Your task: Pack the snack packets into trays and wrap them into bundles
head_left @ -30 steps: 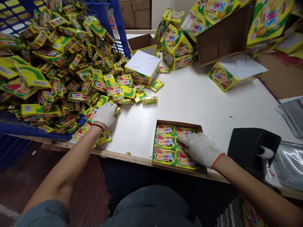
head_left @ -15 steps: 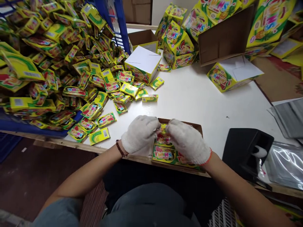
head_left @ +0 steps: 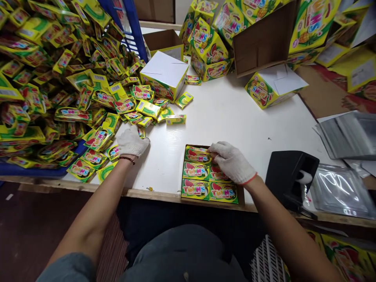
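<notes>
Both hands wear white knitted gloves. My left hand [head_left: 132,141] reaches onto the near edge of the loose yellow-green packs, its fingers at a small pack [head_left: 141,132] that it partly covers; whether it grips the pack is hard to tell. An open shallow box [head_left: 241,196] stands at the front edge of the table, with rows of TWINS packs [head_left: 195,170] lying face up in it. Over the box's back right part is my right hand [head_left: 232,161], fingertips pressed together at the right end of the back left pack [head_left: 197,154].
A blue crate [head_left: 138,35] heaped with packs stands at the left. White-topped cartons [head_left: 166,70] and printed display boxes [head_left: 210,47] line the back. At the right are a black tape dispenser [head_left: 289,178], clear plastic trays [head_left: 342,192] and stacked grey sheets [head_left: 346,133].
My left hand has moved from the box to the loose packs on the left. My right hand stays at the box. More packs in the box show, and the view has shifted somewhat.
</notes>
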`<state>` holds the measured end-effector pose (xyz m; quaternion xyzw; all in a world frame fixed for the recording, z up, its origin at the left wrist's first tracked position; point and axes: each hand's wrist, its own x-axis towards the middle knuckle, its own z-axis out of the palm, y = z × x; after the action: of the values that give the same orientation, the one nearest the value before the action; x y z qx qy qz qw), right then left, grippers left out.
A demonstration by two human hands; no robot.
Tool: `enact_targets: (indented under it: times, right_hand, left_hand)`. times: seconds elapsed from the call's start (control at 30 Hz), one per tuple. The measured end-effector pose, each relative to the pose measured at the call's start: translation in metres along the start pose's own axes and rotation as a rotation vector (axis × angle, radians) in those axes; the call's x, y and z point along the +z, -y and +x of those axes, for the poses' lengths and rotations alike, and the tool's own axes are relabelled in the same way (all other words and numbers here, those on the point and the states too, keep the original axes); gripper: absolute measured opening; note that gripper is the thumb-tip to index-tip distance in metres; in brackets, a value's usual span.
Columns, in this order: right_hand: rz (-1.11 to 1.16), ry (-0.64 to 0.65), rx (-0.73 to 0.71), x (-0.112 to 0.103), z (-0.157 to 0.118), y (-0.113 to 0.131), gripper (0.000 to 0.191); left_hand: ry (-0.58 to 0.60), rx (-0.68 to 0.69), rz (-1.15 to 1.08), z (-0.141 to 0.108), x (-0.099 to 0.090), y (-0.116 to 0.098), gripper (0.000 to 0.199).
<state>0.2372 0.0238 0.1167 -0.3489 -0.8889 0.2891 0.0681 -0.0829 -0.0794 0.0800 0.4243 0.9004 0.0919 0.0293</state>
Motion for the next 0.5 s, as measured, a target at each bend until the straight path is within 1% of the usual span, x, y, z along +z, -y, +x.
enact_targets:
  times: [0.13,0.2,0.27,0.33,0.4,0.5]
  right_hand:
    - [-0.304,0.020,0.071,0.019,0.006,0.012,0.027]
    - [-0.434,0.069,0.067,0.024,0.007,0.017,0.033]
    - [-0.545,0.125,0.056,0.027,0.006,0.022,0.041]
    - [-0.639,0.172,0.038,0.030,0.003,0.026,0.047]
    - [-0.704,0.209,0.001,0.033,0.001,0.029,0.051]
    - [-0.744,0.222,-0.024,0.032,-0.001,0.030,0.052]
  left_hand:
    - [0.041,-0.020,0.033,-0.022,-0.012,-0.006,0.038]
    - [0.035,-0.006,-0.085,-0.038,-0.016,-0.007,0.034]
    - [0.001,0.043,-0.334,-0.055,-0.018,-0.008,0.035]
    - [-0.027,0.108,-0.630,-0.069,-0.017,-0.013,0.037]
    - [-0.041,0.161,-0.890,-0.080,-0.016,-0.025,0.039]
    - [-0.057,0.253,-1.161,-0.089,-0.011,-0.049,0.043]
